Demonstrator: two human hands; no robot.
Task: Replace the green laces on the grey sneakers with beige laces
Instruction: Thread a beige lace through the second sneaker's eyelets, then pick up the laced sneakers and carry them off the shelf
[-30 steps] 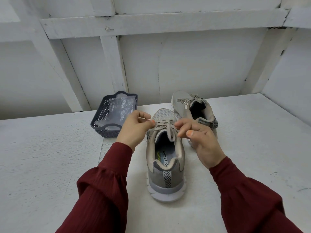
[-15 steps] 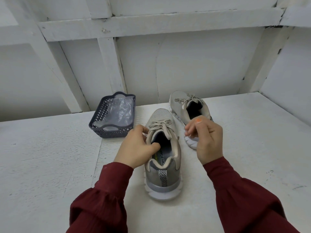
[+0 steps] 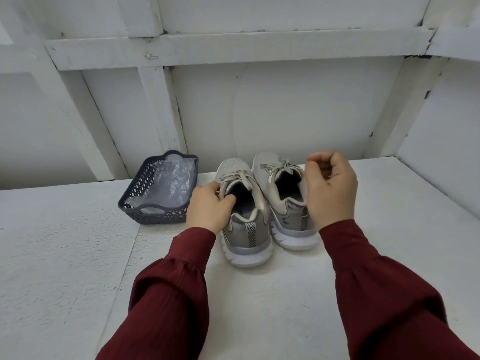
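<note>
- Grey sneakers: left sneaker (image 3: 246, 229) and right sneaker (image 3: 288, 216) stand side by side mid-table, heels toward the camera, sides touching or nearly so.
- Both carry beige laces: left-shoe laces (image 3: 240, 178) and right-shoe laces (image 3: 281, 163) look threaded up the eyelets and tied at the top. No green lace in view anywhere.
- Left hand (image 3: 207, 209): grips the left sneaker at the collar, thumb inside the opening, fingers round the outer side.
- Right hand (image 3: 331, 189): held above the right sneaker, fingers loosely curled, nothing visible in it, not touching the shoe.
- Judgement: swap looks essentially done. What's left is at most squaring the pair and checking the knots. Knot tightness can't be read from here.
- Dark basket (image 3: 153, 219) just left of the shoes, holding crumpled clear plastic (image 3: 168, 185). Can't tell what, if anything, is in it.
- All of it sits on the white table (image 3: 65, 255).
</note>
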